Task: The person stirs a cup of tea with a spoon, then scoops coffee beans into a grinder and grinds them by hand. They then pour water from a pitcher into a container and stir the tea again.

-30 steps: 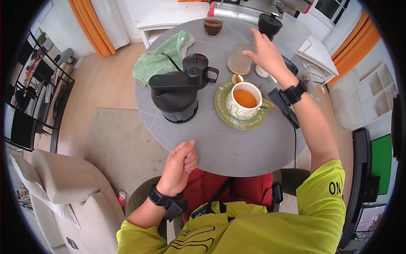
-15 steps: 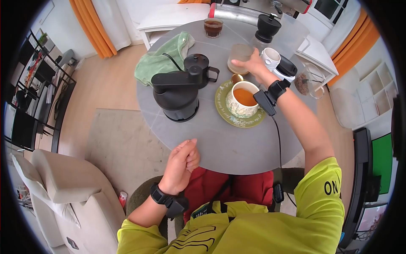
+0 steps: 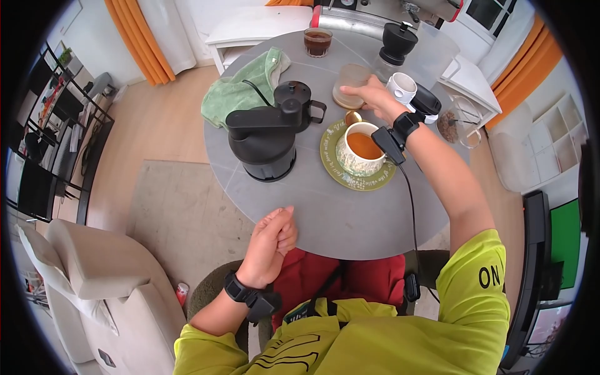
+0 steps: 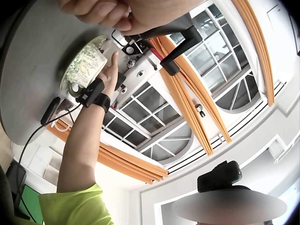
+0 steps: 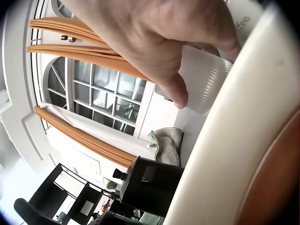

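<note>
The grasping of 1 ribbed glass (image 3: 352, 75) seems to be in hand; a steady, upright grip is called for next. The glass is seen beyond the cup (image 3: 350, 162), appearing gripped between the right hand's (image 3: 379, 100) thumb and fingers, half open. The left hand (image 3: 272, 240) is clenched, nothing held.

A beige sofa (image 3: 94, 256) stands left; an orange curtain (image 3: 139, 40) hangs beyond.

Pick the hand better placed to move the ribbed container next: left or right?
Right, I'd say. The right hand is at the ribbed container, thumb in front of it in the head view. The left hand is far off, by the table's near edge.
</note>
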`<act>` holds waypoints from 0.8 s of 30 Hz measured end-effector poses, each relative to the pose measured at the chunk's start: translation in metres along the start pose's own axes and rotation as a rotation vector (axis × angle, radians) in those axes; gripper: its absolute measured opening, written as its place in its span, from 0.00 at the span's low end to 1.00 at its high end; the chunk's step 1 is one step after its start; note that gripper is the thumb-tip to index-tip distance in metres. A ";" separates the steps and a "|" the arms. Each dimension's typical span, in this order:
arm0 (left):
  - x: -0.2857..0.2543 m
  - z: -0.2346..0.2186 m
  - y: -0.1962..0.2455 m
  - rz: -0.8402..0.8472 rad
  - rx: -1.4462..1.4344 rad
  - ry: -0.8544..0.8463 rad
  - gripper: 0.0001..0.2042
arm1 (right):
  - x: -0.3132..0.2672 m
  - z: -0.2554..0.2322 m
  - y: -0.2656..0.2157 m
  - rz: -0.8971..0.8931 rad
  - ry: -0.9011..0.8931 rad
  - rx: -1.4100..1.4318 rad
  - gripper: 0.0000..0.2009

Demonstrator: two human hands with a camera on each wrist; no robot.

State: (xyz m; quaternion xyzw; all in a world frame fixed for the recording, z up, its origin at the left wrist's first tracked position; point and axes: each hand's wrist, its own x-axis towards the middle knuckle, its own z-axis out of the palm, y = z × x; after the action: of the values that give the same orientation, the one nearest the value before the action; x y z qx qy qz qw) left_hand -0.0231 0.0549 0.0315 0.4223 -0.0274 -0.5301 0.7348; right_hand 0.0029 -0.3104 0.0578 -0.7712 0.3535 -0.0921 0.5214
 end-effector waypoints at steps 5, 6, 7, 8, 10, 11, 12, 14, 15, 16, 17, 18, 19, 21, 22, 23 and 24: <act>0.001 0.000 0.001 -0.013 0.011 -0.001 0.16 | 0.016 0.006 0.000 -0.016 0.035 0.001 0.46; 0.002 0.000 0.001 -0.018 0.015 0.010 0.16 | 0.019 0.007 0.000 -0.035 0.029 -0.007 0.46; 0.002 0.000 0.001 -0.023 0.020 0.020 0.16 | 0.021 0.010 0.000 -0.035 0.036 -0.003 0.46; 0.002 0.000 0.001 -0.025 0.026 0.017 0.16 | 0.023 0.013 0.000 -0.041 0.049 -0.025 0.46; 0.003 -0.001 0.001 -0.023 0.026 0.022 0.16 | 0.026 0.016 0.001 -0.043 0.062 -0.044 0.46; 0.003 -0.002 0.000 -0.025 0.029 0.021 0.16 | 0.026 0.017 0.002 -0.058 0.064 -0.055 0.46; 0.004 -0.003 0.000 -0.023 0.026 0.017 0.17 | 0.027 0.016 0.002 -0.074 0.066 -0.066 0.46; 0.004 -0.002 -0.001 -0.021 0.027 0.010 0.17 | 0.024 0.014 -0.001 -0.055 0.055 -0.075 0.46; 0.004 -0.002 -0.001 -0.021 0.024 0.013 0.17 | 0.022 0.013 -0.003 -0.037 0.039 -0.088 0.45; 0.003 -0.002 -0.001 -0.021 0.019 0.018 0.17 | 0.021 0.012 -0.004 -0.038 0.040 -0.087 0.45; 0.004 -0.002 -0.001 -0.020 0.020 0.019 0.17 | 0.021 0.012 -0.004 -0.051 0.037 -0.098 0.45; 0.004 -0.002 -0.001 -0.020 0.021 0.017 0.17 | 0.020 0.011 -0.005 -0.064 0.034 -0.110 0.44; 0.004 -0.003 -0.002 -0.020 0.020 0.015 0.17 | 0.021 0.011 -0.003 -0.064 0.033 -0.110 0.44; 0.004 -0.003 -0.001 -0.018 0.020 0.013 0.17 | 0.023 0.010 0.000 -0.105 0.035 -0.099 0.44; 0.004 -0.003 -0.001 -0.017 0.020 0.012 0.17 | 0.022 0.009 0.000 -0.106 0.035 -0.099 0.44; 0.004 -0.003 -0.001 -0.016 0.021 0.010 0.17 | 0.021 0.009 0.000 -0.119 0.028 -0.084 0.43; 0.004 -0.002 -0.001 -0.018 0.025 0.009 0.17 | 0.020 0.008 0.001 -0.132 0.022 -0.069 0.42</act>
State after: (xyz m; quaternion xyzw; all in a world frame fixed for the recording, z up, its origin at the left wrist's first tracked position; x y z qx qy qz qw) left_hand -0.0213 0.0532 0.0278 0.4339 -0.0268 -0.5345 0.7248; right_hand 0.0209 -0.3176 0.0494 -0.8094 0.3106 -0.1227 0.4832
